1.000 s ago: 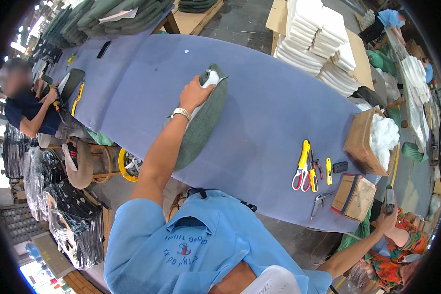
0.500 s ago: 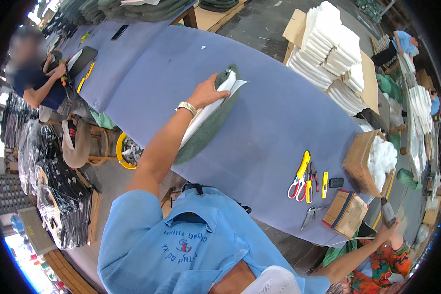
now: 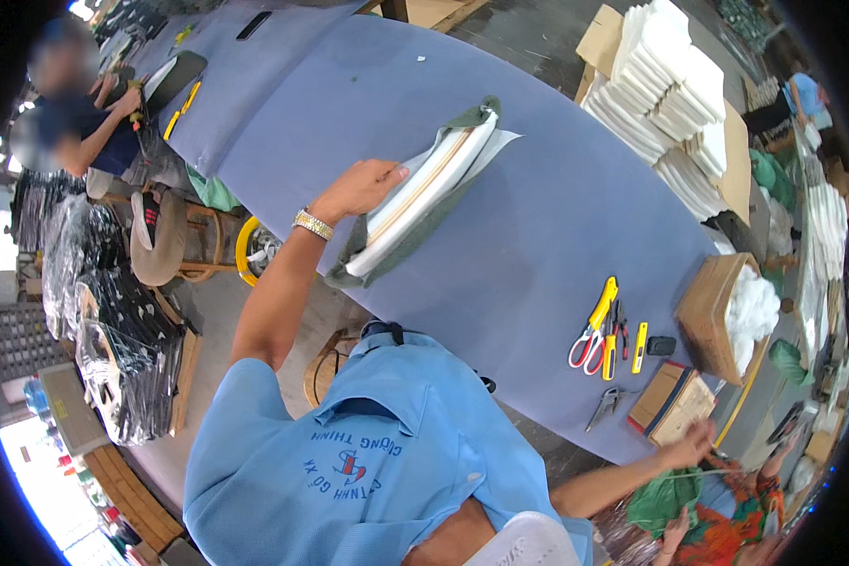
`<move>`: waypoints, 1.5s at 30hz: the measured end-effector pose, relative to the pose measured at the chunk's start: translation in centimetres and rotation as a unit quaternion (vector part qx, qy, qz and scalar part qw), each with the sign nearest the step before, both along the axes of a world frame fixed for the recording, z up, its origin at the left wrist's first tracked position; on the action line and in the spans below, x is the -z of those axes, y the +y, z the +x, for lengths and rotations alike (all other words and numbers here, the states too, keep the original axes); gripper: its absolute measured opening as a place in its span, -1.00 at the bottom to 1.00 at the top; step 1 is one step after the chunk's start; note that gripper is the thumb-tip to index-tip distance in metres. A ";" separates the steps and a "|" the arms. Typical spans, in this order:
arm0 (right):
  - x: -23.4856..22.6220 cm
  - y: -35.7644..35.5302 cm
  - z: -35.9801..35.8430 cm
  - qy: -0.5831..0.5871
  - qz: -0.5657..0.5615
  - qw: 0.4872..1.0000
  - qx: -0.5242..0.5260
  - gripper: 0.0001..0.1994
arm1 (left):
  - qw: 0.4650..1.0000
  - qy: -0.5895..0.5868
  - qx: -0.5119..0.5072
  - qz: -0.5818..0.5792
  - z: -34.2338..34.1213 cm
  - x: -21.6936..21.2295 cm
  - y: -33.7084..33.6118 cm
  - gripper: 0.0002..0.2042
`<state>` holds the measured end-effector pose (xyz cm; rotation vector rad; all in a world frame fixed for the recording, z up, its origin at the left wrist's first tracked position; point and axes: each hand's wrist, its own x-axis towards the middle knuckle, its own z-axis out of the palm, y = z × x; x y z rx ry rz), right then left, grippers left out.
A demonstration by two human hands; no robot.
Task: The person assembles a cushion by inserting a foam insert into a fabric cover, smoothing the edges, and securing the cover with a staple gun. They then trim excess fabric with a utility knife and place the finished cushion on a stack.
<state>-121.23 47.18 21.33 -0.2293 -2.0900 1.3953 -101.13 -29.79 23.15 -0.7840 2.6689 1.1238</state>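
Lifted on edge, panel [image 3: 424, 193] points upper-right.

Long table [image 3: 538, 217], blue-grey cover. On it – a white pad stack on green fabric [image 3: 424, 193], yellow-handled scissors [image 3: 590, 335], yellow utility knife [image 3: 639, 346], pliers [image 3: 606, 406]. Cardboard box of white wadding [image 3: 726, 316] at the right edge.

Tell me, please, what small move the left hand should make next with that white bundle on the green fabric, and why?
Probably lay the white bundle flat onto the green fabric. The left hand holds it tipped up on its long edge, with the fabric spread beneath on the blue table. The right hand is far off, at the table's edge near the cardboard box, so it cannot steady the bundle.
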 end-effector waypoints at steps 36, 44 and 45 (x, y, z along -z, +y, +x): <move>7.3 -58.5 20.2 -0.319 0.072 0.889 -0.321 -0.56 | 0.942 0.170 0.289 -0.005 8.1 2.5 -8.5 -0.76; 8.5 -58.6 20.6 -0.339 0.049 0.898 -0.278 -0.56 | 0.850 0.123 0.507 -0.064 4.3 -0.3 -9.5 -0.84; 8.2 -58.6 20.7 -0.348 0.053 0.894 -0.277 -0.56 | 0.840 0.088 0.531 -0.062 3.7 -0.7 -9.4 -0.83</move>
